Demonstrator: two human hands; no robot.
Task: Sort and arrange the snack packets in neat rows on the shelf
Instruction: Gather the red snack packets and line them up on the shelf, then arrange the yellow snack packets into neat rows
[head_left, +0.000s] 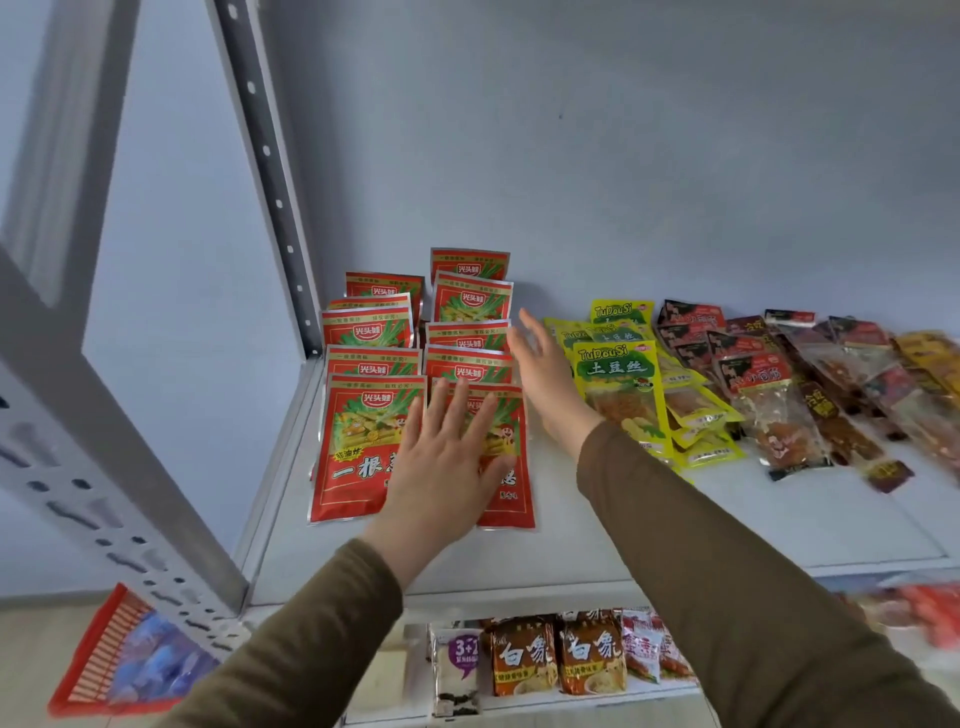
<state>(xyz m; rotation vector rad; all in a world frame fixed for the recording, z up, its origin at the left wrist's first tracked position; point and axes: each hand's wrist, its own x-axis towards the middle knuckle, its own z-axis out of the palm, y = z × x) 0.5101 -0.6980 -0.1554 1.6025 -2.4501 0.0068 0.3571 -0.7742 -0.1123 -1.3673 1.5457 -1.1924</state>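
Red snack packets (363, 415) lie in two overlapping rows at the left end of the white shelf (649, 530). My left hand (447, 467) lies flat, fingers straight, on the front packet of the right-hand red row (511, 499). My right hand (545, 374) is open with straight fingers, its edge against the right side of that row. To its right lie yellow-green packets (621, 384), fanned out. Beyond them sit dark red and clear packets (758, 395) in loose overlapping piles.
A grey perforated shelf upright (275, 171) stands at the back left and another (104, 467) at the front left. The lower shelf holds brown noodle packs (524, 660) and other packets. A red and blue bag (130, 660) lies on the floor at lower left.
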